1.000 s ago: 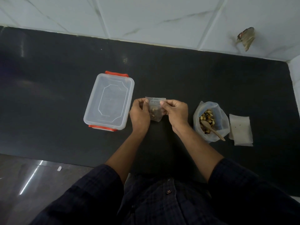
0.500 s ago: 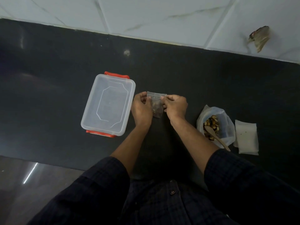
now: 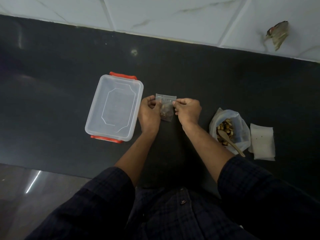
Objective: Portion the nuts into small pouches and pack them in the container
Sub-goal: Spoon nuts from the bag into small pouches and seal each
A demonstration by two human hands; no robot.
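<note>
Open dark table with obstacles left and right of centre.
Bare table (image 3: 52, 101) spreads far and left. A clear container (image 3: 114, 108) stands left of centre; at right a bag of nuts (image 3: 228, 129), with spoon (image 3: 230, 142), sits just beside a white packet (image 3: 262, 141).

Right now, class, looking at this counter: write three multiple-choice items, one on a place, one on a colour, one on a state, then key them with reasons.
1. Where does the wooden spoon rest?
A. In the bag of nuts
B. In the container
C. On the stack of empty pouches

2. What colour are the container's clips?
A. Blue
B. Orange-red
C. Green

3. How is the small pouch held?
A. Lying flat, untouched
B. By one hand only
C. By both hands at its top

Answers: 1 A, its bowl lies among the nuts. 2 B, a clip shows orange-red at each short end. 3 C, the left hand and right hand pinch its top corners.
</note>
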